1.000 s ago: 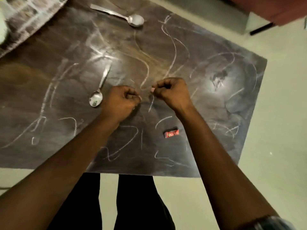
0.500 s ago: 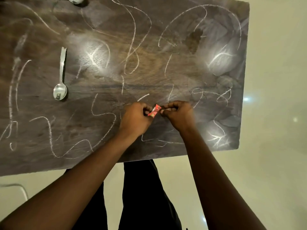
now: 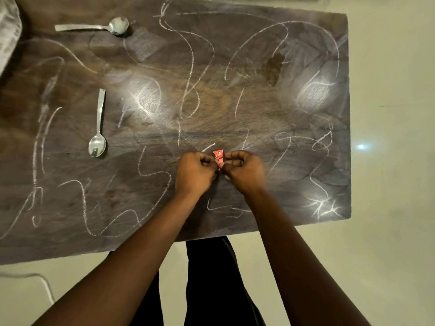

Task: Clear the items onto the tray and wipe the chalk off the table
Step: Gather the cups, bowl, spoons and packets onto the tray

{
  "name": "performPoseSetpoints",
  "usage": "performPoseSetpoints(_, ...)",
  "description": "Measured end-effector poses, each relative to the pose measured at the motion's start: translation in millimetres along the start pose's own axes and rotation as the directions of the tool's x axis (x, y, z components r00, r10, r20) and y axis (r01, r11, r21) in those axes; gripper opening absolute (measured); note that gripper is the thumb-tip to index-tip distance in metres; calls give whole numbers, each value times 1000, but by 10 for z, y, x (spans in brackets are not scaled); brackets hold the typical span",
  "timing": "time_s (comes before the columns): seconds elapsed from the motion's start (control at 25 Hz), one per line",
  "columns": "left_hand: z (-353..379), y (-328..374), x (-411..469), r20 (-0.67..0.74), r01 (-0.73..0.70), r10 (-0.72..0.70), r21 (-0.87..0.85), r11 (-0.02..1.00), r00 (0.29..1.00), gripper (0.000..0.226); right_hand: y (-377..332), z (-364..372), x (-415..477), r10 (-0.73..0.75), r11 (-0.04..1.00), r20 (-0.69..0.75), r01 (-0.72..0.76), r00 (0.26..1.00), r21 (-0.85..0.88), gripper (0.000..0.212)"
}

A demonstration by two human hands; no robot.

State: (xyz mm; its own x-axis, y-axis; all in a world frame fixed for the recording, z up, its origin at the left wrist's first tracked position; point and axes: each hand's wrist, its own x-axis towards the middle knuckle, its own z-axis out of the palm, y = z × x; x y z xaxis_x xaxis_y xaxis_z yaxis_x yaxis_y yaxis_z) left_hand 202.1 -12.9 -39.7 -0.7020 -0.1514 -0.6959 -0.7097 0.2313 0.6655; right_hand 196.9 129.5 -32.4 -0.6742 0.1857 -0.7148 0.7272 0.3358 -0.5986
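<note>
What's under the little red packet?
The chalky table lies below it. The left hand and right hand pinch the red packet, hiding its lower end.

Surfaces and finishes: table and what lies on it.
Table point(image 3: 235, 118): dark wood grain, smooth, semi-gloss, with bright glare patches. Chalk lines point(image 3: 191, 60): white, powdery, matt, smeared to a haze in places. Near spoon point(image 3: 97, 144) and far spoon point(image 3: 117, 25): polished metal, mirror-bright bowls. Red sachet point(image 3: 218, 157): thin printed wrapper with a slight sheen; paper or plastic unclear. Tray point(image 3: 9, 31): pale, patterned, material unclear. Floor point(image 3: 388, 161): pale, smooth, glossy.
</note>
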Motion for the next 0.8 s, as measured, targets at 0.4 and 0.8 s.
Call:
performPoseSetpoints(0.4,-810,225,208,-137,-132,92,-323,937,986,21,-995,476,-4,-245,969,120,245,962,9,24)
performPoseSetpoints(0.8,-2834,694,936,-585,-354,-43,-545,760,810,15,-3012,2353,497,-514,787,398,603,759,-134,12)
